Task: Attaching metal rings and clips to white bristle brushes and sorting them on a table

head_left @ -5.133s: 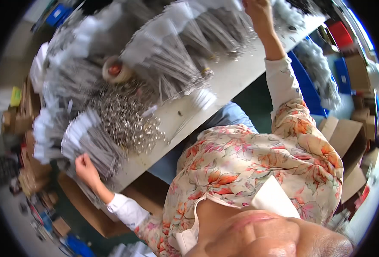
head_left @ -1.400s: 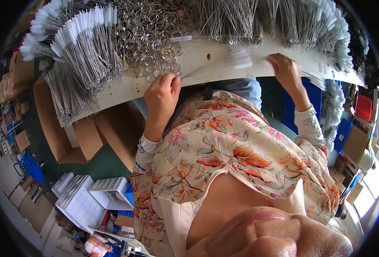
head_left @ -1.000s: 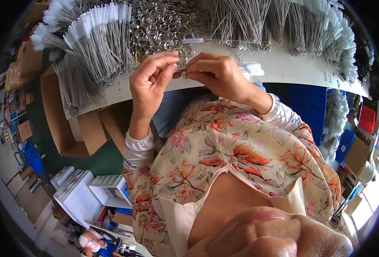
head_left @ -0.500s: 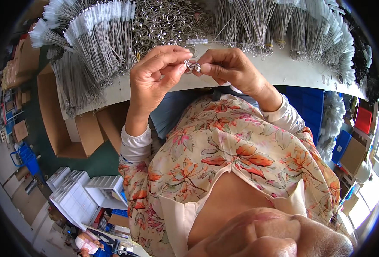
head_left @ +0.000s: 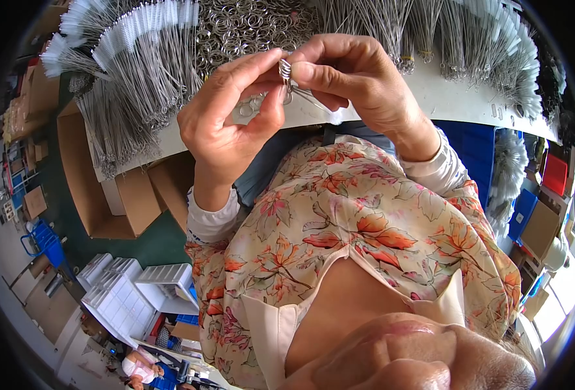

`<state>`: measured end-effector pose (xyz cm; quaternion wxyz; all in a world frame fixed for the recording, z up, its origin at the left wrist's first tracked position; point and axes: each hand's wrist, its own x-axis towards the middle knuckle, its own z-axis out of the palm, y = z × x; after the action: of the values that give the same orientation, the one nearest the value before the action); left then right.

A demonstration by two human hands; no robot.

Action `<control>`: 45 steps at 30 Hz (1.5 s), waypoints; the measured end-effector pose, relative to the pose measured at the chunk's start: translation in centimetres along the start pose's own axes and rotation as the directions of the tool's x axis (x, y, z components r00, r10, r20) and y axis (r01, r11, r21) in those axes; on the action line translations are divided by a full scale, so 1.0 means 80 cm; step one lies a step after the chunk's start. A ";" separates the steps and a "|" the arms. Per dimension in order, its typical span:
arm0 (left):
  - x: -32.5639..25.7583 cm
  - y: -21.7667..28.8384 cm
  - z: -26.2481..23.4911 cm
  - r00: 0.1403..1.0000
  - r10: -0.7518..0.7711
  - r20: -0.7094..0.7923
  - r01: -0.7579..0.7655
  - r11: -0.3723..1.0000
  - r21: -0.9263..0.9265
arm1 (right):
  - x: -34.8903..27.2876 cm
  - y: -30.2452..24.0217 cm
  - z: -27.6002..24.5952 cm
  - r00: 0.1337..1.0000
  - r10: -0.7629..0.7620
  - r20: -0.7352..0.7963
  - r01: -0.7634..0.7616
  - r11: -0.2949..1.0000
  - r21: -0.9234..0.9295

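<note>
Above the table's near edge, my two hands meet at a small stack of wire loops (head_left: 285, 69). The loops look like the eyelet ends of thin wire brushes (head_left: 310, 99), whose shafts slant down to a white tip under my right palm. My right hand (head_left: 359, 75) pinches the stack between thumb and forefinger. My left hand (head_left: 226, 107) has its forefinger at the loops and its thumb lower, closed on a metal ring (head_left: 288, 95) that is partly hidden. Loose split rings (head_left: 248, 106) lie on the table behind the left fingers.
A heap of metal rings (head_left: 255, 26) covers the table's far middle. Bundles of white-bristled wire brushes lie at left (head_left: 148, 58) and right (head_left: 476, 45). An open cardboard box (head_left: 96, 188) stands left of the table (head_left: 443, 97); a blue bin (head_left: 463, 153) is at right.
Both hands have risen slightly, away from my body. The brush that pointed right across the table now slants down toward me, and the loops are turned upright.
</note>
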<state>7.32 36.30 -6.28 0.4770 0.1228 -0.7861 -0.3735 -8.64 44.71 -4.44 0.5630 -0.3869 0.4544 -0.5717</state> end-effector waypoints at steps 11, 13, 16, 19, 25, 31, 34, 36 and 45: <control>0.021 0.004 -0.024 0.966 -0.140 0.219 0.158 0.985 -0.067 | 0.001 0.013 -0.003 0.995 -0.091 0.052 0.101 0.959 -0.265; 0.021 0.000 -0.028 0.936 -0.217 0.278 0.263 0.955 -0.140 | -0.001 0.020 -0.004 0.996 -0.079 0.028 0.083 0.973 -0.217; 0.018 -0.004 -0.032 0.880 -0.305 0.363 0.386 0.906 -0.175 | -0.004 0.015 -0.006 0.997 0.031 0.065 -0.024 0.995 -0.100; 0.009 -0.011 -0.029 0.869 -0.346 0.353 0.417 0.897 -0.148 | -0.004 0.018 -0.004 0.996 0.067 0.051 -0.065 0.997 -0.042; -0.005 -0.019 -0.019 0.763 -0.571 0.302 0.601 0.457 -0.656 | -0.001 0.030 -0.005 0.999 -0.020 0.044 0.023 0.997 -0.069; -0.002 -0.002 -0.028 0.864 -0.389 0.320 0.396 0.917 0.044 | -0.003 0.029 -0.008 0.998 -0.012 0.069 0.020 0.993 -0.119; -0.009 -0.008 -0.029 0.694 -0.602 0.396 0.690 0.395 -0.607 | -0.003 0.029 -0.005 0.997 -0.006 0.070 0.017 0.988 -0.151; -0.013 -0.010 -0.033 0.670 -0.603 0.434 0.716 0.370 -0.592 | -0.004 0.030 -0.004 0.996 -0.005 0.086 0.020 0.984 -0.176; -0.022 0.014 -0.021 0.948 -0.281 0.150 0.273 0.960 0.069 | -0.010 0.040 0.003 0.993 -0.049 0.104 0.058 0.995 -0.084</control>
<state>9.81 37.24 -6.18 0.3528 0.2130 -0.8051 -0.4265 -7.44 45.64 -7.35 0.5526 -0.4518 0.4391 -0.5456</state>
